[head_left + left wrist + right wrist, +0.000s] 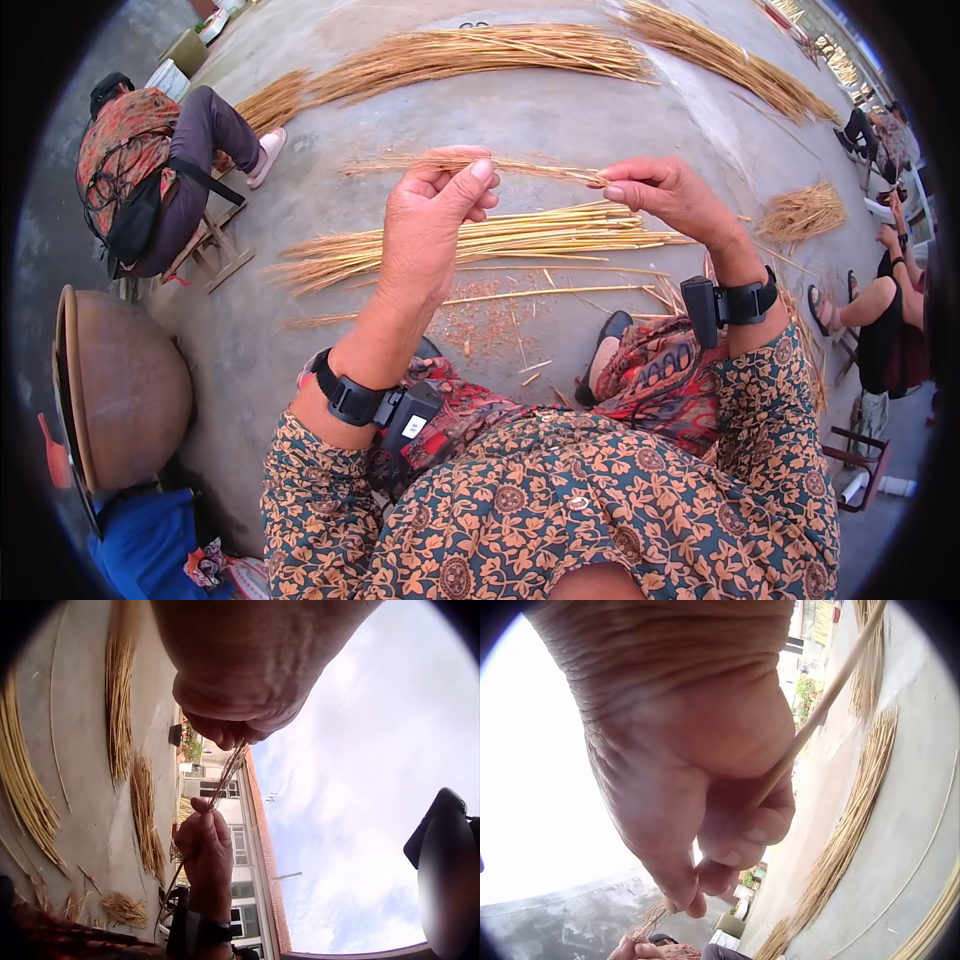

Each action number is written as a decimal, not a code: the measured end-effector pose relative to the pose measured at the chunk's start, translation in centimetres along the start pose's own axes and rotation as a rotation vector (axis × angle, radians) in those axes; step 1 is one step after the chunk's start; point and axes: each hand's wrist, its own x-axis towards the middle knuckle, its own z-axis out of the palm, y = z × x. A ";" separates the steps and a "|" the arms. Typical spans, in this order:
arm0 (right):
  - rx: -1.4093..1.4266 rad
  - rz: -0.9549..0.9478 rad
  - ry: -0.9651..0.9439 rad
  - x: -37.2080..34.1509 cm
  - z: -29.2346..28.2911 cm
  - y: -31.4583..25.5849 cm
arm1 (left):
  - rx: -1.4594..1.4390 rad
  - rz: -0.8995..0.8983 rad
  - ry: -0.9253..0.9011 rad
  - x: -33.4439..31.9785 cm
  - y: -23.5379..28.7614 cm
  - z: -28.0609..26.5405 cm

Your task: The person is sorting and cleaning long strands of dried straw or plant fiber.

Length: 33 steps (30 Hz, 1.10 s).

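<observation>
A dry straw stalk with a feathery seed head point(545, 171) is stretched between the two hands, above the floor. The left hand point(430, 215) grips the wispy end, thumb on top, with loose tips sticking out to the left. On the other side the right hand point(672, 195) pinches the straw between thumb and forefinger. In the right wrist view, the bare stem point(821, 712) runs back through that hand's curled fingers. Below the hands lies a bundle of yellow stalks point(560, 228), brushy ends to the left.
Long straw bundles point(480, 58) lie farther out, with a short pile point(803, 210) at the right. Chaff point(480, 325) and cut bits litter the floor by the shoes. A seated person point(140, 170) is at the left, above a large brown basin point(130, 385); others sit at the right edge.
</observation>
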 end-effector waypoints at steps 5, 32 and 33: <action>-0.125 -0.107 0.051 0.3 -0.1 0.3 | 0.015 -0.016 0.053 0.0 0.7 0.0; -0.416 -0.182 0.179 -1.3 -2.8 0.1 | 0.198 -0.041 0.168 1.0 2.6 -4.9; -0.416 -0.182 0.194 -1.3 -2.9 0.3 | 0.199 -0.030 0.171 1.2 2.9 -5.3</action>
